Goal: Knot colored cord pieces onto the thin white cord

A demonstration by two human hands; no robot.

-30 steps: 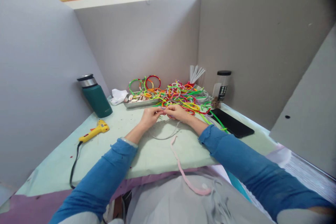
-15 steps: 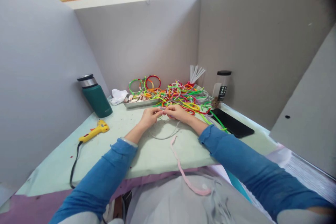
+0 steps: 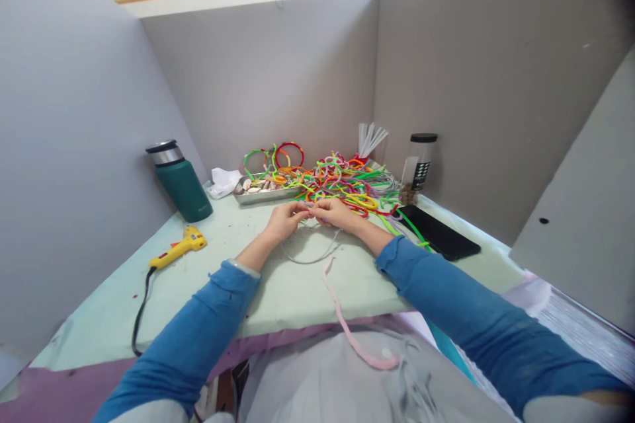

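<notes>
My left hand (image 3: pixel 284 219) and my right hand (image 3: pixel 335 213) meet over the middle of the table, fingertips pinched close together. Both grip the far side of a thin grey wire ring (image 3: pixel 306 262), whose loop hangs toward me just above or on the cloth. A bit of pale purple fuzzy stem shows at the fingers; how it sits on the ring is hidden. Nearer to me, a pink fuzzy strip (image 3: pixel 339 309) runs from the table over its front edge onto my apron. Beyond my hands lies a tangled heap of bright pipe cleaners (image 3: pixel 342 178).
At left are a green bottle (image 3: pixel 183 189) and a yellow glue gun (image 3: pixel 178 248) with black cord. Behind stand a metal tray (image 3: pixel 268 195) of small pieces and coloured hoops (image 3: pixel 289 144). A black phone (image 3: pixel 440 232) and a clear jar (image 3: pixel 419 168) are at right. Grey partitions enclose the table.
Both hands stay in the same place on the ring; only the fingertips have shifted very slightly. Everything else is unmoved.
</notes>
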